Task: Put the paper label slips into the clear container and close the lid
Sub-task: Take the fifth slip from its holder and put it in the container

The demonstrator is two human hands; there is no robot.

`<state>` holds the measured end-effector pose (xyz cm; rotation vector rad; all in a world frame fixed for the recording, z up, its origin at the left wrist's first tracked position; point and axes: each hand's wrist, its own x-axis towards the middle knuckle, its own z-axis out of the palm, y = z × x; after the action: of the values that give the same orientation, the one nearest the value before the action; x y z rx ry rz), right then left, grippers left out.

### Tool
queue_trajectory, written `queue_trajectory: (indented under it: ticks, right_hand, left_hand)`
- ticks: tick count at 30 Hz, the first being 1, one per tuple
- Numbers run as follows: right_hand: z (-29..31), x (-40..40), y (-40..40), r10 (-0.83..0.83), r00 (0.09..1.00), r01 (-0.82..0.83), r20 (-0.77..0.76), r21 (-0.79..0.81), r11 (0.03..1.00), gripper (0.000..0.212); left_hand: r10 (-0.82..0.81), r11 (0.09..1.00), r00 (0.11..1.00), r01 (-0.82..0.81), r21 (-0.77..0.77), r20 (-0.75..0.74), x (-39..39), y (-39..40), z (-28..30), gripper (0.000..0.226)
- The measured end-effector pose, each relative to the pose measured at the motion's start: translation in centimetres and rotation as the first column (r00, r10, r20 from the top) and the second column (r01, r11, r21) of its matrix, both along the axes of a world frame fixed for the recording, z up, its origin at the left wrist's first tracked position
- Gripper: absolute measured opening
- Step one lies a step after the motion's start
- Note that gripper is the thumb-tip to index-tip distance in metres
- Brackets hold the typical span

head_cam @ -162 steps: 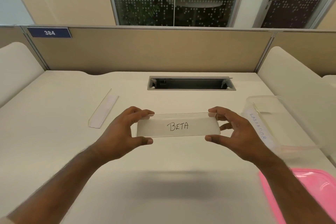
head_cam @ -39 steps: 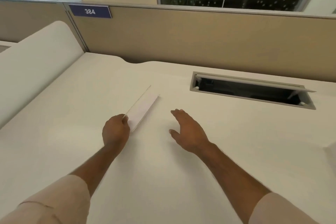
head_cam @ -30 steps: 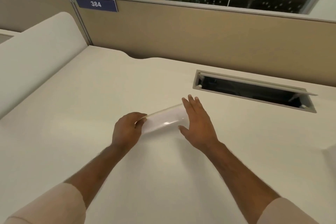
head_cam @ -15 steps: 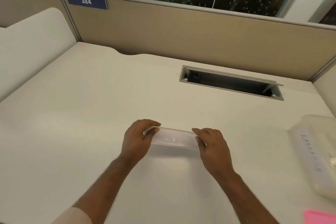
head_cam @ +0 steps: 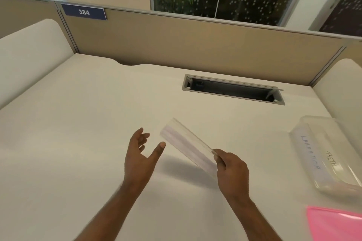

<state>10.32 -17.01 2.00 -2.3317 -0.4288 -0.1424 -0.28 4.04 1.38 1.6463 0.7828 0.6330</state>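
A long label slip (head_cam: 187,146) in a clear sleeve is lifted above the desk, its blank side toward me. My right hand (head_cam: 232,170) pinches its near right end. My left hand (head_cam: 142,152) hovers just left of the slip with fingers spread, apart from it. The clear container (head_cam: 305,123) stands open at the right edge of the desk. Inside it lie two handwritten slips (head_cam: 321,159). The pink lid (head_cam: 337,225) lies flat in front of the container.
An open cable slot (head_cam: 233,89) is cut into the desk (head_cam: 78,123) at the back. Beige partition panels (head_cam: 195,45) wall in the back, with a blue plate (head_cam: 83,12) marked 384. Curved white dividers (head_cam: 29,49) flank both sides.
Both hands lifted the slip off the desk's left part. My left hand has now let go and opened, and my right hand swings the slip toward the right. The view turned right too.
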Motion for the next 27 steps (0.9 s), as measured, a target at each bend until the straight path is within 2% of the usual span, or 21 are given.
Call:
queue_trajectory:
  ticks: [3,6,8,12,16,18,23,27]
  right_hand:
    - [-0.4,-0.6,-0.3,-0.050,0.977,0.092,-0.209,0.196,0.976,0.022]
    - [-0.4,-1.1,-0.2,-0.010,0.882,0.218,-0.471,0.389,0.895,0.023]
    - [-0.2,-1.6,0.0,0.039,0.822,0.288,-0.569,0.473,0.832,0.024]
    - [0.2,-2.5,0.1,0.129,0.751,0.339,-0.648,0.546,0.766,0.019]
    - [0.5,-3.0,-0.1,0.213,0.685,0.352,-0.697,0.572,0.741,0.015]
    - [0.6,-3.0,-0.3,0.240,0.670,0.340,-0.703,0.578,0.742,0.014]
    - [0.8,-2.9,-0.9,0.298,0.645,0.277,-0.704,0.578,0.767,0.014]
    - [0.8,-2.5,-1.5,0.287,0.677,0.201,-0.678,0.545,0.814,0.022]
  left_hand:
    - [-0.075,0.992,0.996,0.069,-0.108,-0.045,-0.3,-2.5,-0.2,0.078]
    - [-0.211,0.963,0.972,0.188,-0.194,-0.103,-0.1,-5.2,-0.4,0.086]
    - [-0.310,0.935,0.940,0.274,-0.225,-0.143,0.1,-6.9,-0.4,0.091]
    - [-0.402,0.891,0.908,0.358,-0.278,-0.118,0.5,-8.5,-0.2,0.084]
    - [-0.485,0.832,0.875,0.455,-0.317,-0.017,0.4,-8.5,0.6,0.048]
    - [-0.486,0.829,0.874,0.463,-0.313,0.007,0.3,-8.2,1.0,0.041]
    - [-0.463,0.852,0.886,0.444,-0.277,-0.003,0.4,-7.8,1.2,0.043]
    - [-0.441,0.884,0.896,0.423,-0.200,-0.051,0.2,-7.1,1.2,0.050]
